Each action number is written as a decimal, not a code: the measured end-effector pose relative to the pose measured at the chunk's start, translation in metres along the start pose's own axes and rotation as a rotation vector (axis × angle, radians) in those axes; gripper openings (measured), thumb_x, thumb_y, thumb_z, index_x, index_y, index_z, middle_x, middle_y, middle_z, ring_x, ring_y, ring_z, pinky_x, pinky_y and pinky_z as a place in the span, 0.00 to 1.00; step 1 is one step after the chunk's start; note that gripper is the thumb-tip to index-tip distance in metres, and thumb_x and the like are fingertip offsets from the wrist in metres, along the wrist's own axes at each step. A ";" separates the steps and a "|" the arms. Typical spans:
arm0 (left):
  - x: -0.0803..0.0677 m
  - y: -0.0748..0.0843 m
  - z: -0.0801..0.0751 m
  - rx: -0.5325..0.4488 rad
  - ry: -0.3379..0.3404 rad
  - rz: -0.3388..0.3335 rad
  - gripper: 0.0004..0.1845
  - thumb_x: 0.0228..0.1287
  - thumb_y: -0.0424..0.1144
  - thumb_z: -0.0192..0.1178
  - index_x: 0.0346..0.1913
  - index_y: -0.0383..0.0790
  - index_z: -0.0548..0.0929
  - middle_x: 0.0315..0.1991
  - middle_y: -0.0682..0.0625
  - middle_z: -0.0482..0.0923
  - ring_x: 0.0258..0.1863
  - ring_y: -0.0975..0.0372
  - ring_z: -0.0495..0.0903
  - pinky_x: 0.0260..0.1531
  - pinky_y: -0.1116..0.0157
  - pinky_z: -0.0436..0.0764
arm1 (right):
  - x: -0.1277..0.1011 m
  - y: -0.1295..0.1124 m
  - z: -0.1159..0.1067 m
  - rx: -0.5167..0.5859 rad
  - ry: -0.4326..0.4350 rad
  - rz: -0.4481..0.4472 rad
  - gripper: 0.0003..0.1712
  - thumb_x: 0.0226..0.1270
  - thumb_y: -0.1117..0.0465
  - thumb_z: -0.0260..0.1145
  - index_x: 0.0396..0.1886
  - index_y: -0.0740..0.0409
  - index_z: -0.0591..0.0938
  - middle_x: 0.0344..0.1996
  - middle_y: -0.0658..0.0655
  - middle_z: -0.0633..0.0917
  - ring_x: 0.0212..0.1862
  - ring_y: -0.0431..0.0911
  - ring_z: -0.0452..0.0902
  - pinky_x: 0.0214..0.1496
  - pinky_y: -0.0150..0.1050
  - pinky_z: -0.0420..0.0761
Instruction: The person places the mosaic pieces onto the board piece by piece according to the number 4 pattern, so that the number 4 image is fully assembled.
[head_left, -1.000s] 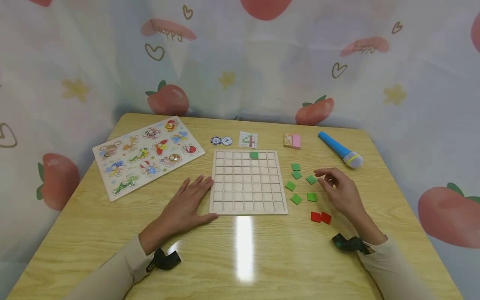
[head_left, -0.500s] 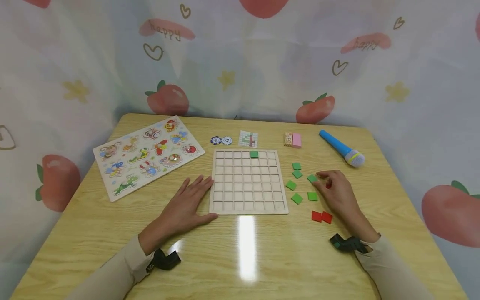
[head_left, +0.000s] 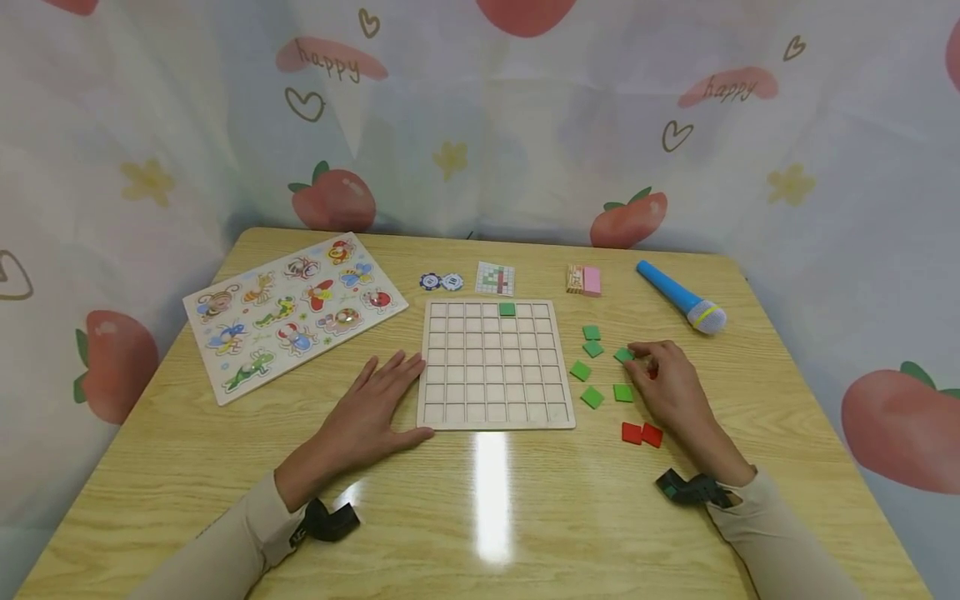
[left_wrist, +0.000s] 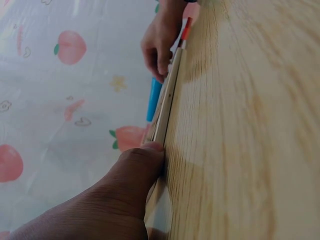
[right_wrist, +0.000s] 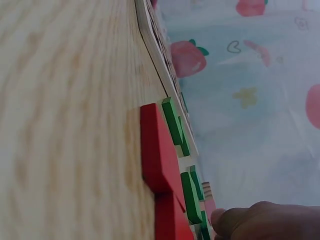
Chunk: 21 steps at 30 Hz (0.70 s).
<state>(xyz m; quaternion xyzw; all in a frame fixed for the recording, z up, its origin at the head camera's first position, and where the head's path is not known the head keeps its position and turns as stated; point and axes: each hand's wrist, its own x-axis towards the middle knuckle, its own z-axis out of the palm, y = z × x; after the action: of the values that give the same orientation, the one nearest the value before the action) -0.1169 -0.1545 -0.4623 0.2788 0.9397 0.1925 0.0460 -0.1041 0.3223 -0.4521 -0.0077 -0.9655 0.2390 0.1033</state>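
Since a second ago, the right hand [head_left: 671,387] had come down from just above the table and now sat low among the loose green tiles, its fingers curled in over one green tile [head_left: 623,355] at their tips. It looked like a pinch on that tile, but I could not tell for sure if the fingers had really closed on it. A bit of red showed under the hand too (too hidden to say what it was).

That tile lay on the wooden table [head_left: 525,517], to the right of the grid board [head_left: 495,364], with the other green tiles close by: two [head_left: 592,340] just behind it, two more [head_left: 586,383] nearer the board, and one [head_left: 622,392] right beside the knuckles. Two red tiles [head_left: 641,434] sat touching each other, nearer the person, just beside the wrist. In the right wrist view the red tiles [right_wrist: 159,165] looked big and close, with the green ones lined up past them.

The left hand [head_left: 371,412] had not moved. It lay flat on the table with its fingers straight and a little spread, the thumb touching the left edge of the board. The left wrist view showed the thumb [left_wrist: 135,172] pressed against that edge.

One green tile [head_left: 507,309] already sat in the top row of the board. Farther back lay an animal puzzle [head_left: 292,308], a small picture card [head_left: 496,278] and a blue toy microphone [head_left: 681,297].
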 end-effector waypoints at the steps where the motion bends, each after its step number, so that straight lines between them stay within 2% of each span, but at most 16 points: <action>1: 0.000 0.000 0.000 -0.001 -0.001 -0.001 0.58 0.63 0.72 0.66 0.87 0.46 0.56 0.87 0.50 0.55 0.89 0.52 0.50 0.90 0.47 0.40 | 0.000 -0.001 0.000 0.001 -0.003 0.002 0.20 0.79 0.58 0.67 0.63 0.64 0.85 0.48 0.64 0.82 0.39 0.51 0.71 0.38 0.39 0.70; 11: 0.000 -0.003 0.000 0.005 0.010 -0.001 0.58 0.63 0.73 0.66 0.87 0.47 0.57 0.87 0.51 0.55 0.89 0.53 0.50 0.90 0.47 0.40 | 0.004 -0.005 0.001 -0.001 -0.013 -0.023 0.18 0.78 0.60 0.67 0.60 0.65 0.85 0.49 0.67 0.82 0.40 0.53 0.74 0.39 0.40 0.73; 17: 0.000 -0.003 0.002 -0.008 0.020 0.008 0.58 0.63 0.72 0.66 0.87 0.47 0.57 0.87 0.51 0.56 0.89 0.53 0.50 0.90 0.47 0.41 | 0.008 -0.017 -0.006 0.024 -0.052 -0.020 0.18 0.80 0.60 0.62 0.62 0.61 0.84 0.51 0.64 0.79 0.44 0.53 0.74 0.41 0.40 0.74; 21: 0.000 -0.002 0.003 -0.007 0.021 0.012 0.58 0.63 0.72 0.66 0.87 0.47 0.57 0.87 0.52 0.56 0.89 0.53 0.50 0.90 0.47 0.41 | 0.018 -0.039 -0.008 0.056 -0.088 -0.107 0.17 0.78 0.62 0.64 0.62 0.59 0.84 0.54 0.63 0.80 0.48 0.53 0.73 0.42 0.41 0.74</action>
<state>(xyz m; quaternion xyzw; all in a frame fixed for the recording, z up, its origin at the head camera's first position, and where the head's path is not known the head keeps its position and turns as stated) -0.1173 -0.1551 -0.4663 0.2825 0.9377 0.1990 0.0361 -0.1186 0.2928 -0.4241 0.0576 -0.9610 0.2603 0.0737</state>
